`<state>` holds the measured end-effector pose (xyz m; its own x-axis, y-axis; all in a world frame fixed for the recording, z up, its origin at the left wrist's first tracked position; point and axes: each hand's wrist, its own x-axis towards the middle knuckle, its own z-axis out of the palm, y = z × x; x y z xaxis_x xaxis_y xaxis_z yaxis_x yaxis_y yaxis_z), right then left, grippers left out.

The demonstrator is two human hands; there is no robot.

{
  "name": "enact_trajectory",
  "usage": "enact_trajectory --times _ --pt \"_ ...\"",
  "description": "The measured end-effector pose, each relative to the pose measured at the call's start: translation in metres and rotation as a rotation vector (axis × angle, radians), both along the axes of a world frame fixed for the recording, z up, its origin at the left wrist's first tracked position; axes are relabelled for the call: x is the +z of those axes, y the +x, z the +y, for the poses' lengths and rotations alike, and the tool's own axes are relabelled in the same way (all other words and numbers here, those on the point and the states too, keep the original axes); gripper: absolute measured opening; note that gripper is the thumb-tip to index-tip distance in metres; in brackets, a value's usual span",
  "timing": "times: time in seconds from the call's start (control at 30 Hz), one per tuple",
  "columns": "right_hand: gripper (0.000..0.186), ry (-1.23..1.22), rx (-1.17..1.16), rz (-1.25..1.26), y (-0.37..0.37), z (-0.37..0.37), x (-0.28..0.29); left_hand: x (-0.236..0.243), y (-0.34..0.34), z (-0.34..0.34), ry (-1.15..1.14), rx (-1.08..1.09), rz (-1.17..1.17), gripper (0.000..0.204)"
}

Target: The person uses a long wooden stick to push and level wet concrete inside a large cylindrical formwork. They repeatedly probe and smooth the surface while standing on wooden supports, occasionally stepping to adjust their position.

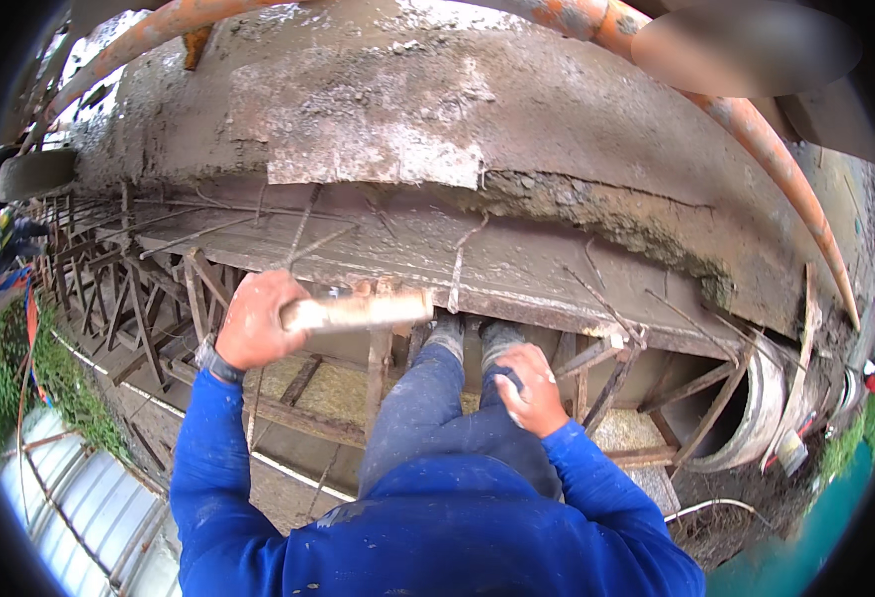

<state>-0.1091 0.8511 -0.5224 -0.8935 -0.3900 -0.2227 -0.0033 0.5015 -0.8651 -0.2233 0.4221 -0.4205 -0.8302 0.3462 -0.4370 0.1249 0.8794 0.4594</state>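
My left hand (260,316), with a dark watch (220,362) at the wrist, is closed round one end of a pale, flat wooden-looking bar (363,310). The bar points right, above the wooden edge of the formwork, and is smeared by motion. Its exact kind cannot be made out. My right hand (535,393) lies on my right leg near the knee, thumb and fingers apart, dark trouser cloth (505,386) showing between them. Both sleeves are blue. My boots (446,330) stand at the edge board (547,310), beside wet grey concrete (407,244).
Bent steel bars (457,261) stick up from the concrete. Beyond rises a muddy slab (596,129), with an orange pipe (776,164) arching over. Wooden props (139,308) stand below at left; a large concrete pipe (751,413) lies at right. Workers (9,234) are far left.
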Motion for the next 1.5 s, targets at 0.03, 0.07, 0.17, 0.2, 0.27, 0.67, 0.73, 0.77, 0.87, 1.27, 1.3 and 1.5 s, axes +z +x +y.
enact_trajectory --times 0.03,0.07,0.17,0.2,0.27,0.67,0.73,0.77,0.87,1.27,1.3,1.5 --pt "0.029 0.020 0.025 -0.015 -0.004 -0.007 0.002 -0.001 0.006 0.012 0.098 -0.003 0.011 0.031" --pt "0.037 0.041 0.048 -0.031 -0.008 -0.014 0.006 0.004 0.008 0.026 0.049 -0.086 -0.017 0.030" --pt "0.055 0.088 0.082 -0.015 -0.014 -0.024 0.015 -0.002 0.017 0.055 0.165 -0.180 -0.086 0.033" --pt "0.065 0.115 0.148 -0.046 -0.015 -0.022 0.018 -0.013 0.023 0.062 0.249 -0.183 -0.101 0.035" --pt "0.067 0.051 0.233 -0.088 -0.011 -0.015 0.014 -0.032 0.036 0.074 0.375 -0.144 -0.155 0.038" --pt "0.043 0.490 0.045 -0.265 0.038 0.167 -0.064 -0.152 0.137 0.146 0.340 0.354 -0.173 0.057" --pt "0.045 0.538 -0.115 -0.342 0.058 0.202 -0.074 -0.156 0.136 0.155 0.325 0.464 -0.216 0.055" --pt "0.044 0.547 -0.163 -0.346 0.073 0.223 -0.084 -0.147 0.131 0.162 0.339 0.503 -0.276 0.052" --pt "0.038 0.144 -0.692 -0.616 0.123 0.265 -0.106 -0.160 0.147 0.155 0.352 0.494 -0.402 0.046" --pt "0.024 -0.386 -1.011 -0.637 0.094 0.172 -0.149 -0.146 0.150 0.205 0.377 0.395 -0.693 0.033" --pt "0.023 -0.412 -1.141 -0.685 0.093 0.173 -0.150 -0.150 0.149 0.199 0.409 0.443 -0.675 0.032" --pt "0.026 -0.147 -0.898 -0.771 0.111 0.180 -0.128 -0.168 0.151 0.184 0.387 0.518 -0.621 0.029"
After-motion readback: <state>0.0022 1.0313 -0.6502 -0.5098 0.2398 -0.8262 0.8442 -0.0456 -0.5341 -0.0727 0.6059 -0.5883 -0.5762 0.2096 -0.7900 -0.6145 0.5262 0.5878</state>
